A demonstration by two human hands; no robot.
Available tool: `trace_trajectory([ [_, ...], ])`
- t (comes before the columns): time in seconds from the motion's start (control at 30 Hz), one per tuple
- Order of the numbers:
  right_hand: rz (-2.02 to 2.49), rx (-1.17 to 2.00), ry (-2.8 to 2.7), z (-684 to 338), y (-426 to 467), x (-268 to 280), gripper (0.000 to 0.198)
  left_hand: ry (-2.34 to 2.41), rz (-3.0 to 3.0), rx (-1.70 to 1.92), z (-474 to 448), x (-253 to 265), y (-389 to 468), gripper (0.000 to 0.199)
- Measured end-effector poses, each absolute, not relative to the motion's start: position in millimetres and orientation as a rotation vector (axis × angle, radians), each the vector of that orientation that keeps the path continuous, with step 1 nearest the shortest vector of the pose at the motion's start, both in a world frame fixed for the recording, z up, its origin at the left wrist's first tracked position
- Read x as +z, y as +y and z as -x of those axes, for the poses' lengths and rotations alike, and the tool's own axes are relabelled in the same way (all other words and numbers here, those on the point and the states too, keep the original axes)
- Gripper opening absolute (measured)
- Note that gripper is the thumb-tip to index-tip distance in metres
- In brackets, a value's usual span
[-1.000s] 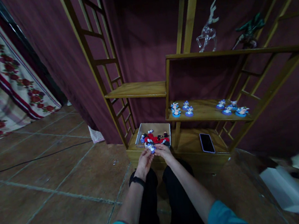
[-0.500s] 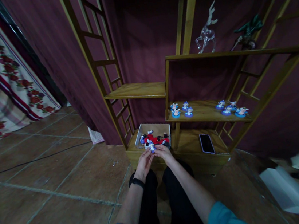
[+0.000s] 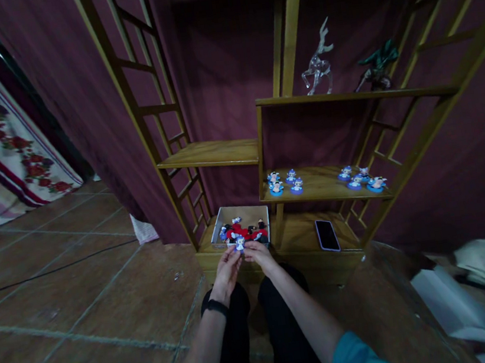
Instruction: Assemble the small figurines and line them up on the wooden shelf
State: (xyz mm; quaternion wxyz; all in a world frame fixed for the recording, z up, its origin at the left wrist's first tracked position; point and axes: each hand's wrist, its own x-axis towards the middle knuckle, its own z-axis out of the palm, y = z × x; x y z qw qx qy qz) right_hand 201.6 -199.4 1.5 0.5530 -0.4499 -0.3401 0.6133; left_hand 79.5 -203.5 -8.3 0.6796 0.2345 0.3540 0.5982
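Note:
A small white and purple figurine (image 3: 239, 244) is pinched between both my hands, upright in front of the box. My left hand (image 3: 228, 269) grips it from the left, and my right hand (image 3: 257, 253) has its fingers closed on the right side. Just behind them, a cardboard box (image 3: 245, 210) holds a heap of red, black and purple-white figurines (image 3: 244, 232). On the shelf to the right, several similar figurines (image 3: 297, 185) stand at the left end. Another group of figurines (image 3: 355, 183) stands toward the right end.
The wooden shelf unit (image 3: 214, 153) rises before me. A phone (image 3: 327, 235) lies on its low board, right of the box. A clear deer figure (image 3: 319, 67) and a dark green ornament (image 3: 377, 65) stand higher up. At right on the floor is a white carton (image 3: 458, 308).
The whole view has shifted, so the shelf and hands appear slightly further left and lower. Both hands still hold the figurine in front of the box.

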Motion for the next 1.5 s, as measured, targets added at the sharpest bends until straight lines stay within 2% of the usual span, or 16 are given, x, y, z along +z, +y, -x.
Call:
trace_trajectory([
  [0.43, 1.043, 1.493, -0.872, -209, -200, 3, 0.027, 0.787, -0.576, 1.374, -85, -5, -207, 0.042],
  [0.63, 1.041, 1.470, -0.902, -212, -201, 4, 0.024, 0.818, -0.541, 1.343, -86, -4, -207, 0.031],
  [0.83, 1.038, 1.446, -0.876, -216, -202, 6, 0.031, 0.794, -0.490, 1.236, -86, -1, -207, 0.017],
  [0.97, 1.024, 1.422, -0.804, -216, -200, 4, 0.039, 0.841, -0.494, 1.131, -88, -1, -206, 0.019],
  [1.23, 1.117, 1.338, -0.800, -220, -196, 1, 0.040, 0.803, -0.502, 0.953, -90, 2, -207, 0.022],
  [1.37, 1.084, 1.311, -0.798, -223, -196, 2, 0.042, 0.777, -0.530, 0.996, -91, 2, -209, 0.020],
  [1.5, 1.003, 1.294, -0.829, -224, -196, 3, 0.041, 0.781, -0.559, 1.089, -92, -2, -207, 0.030],
])
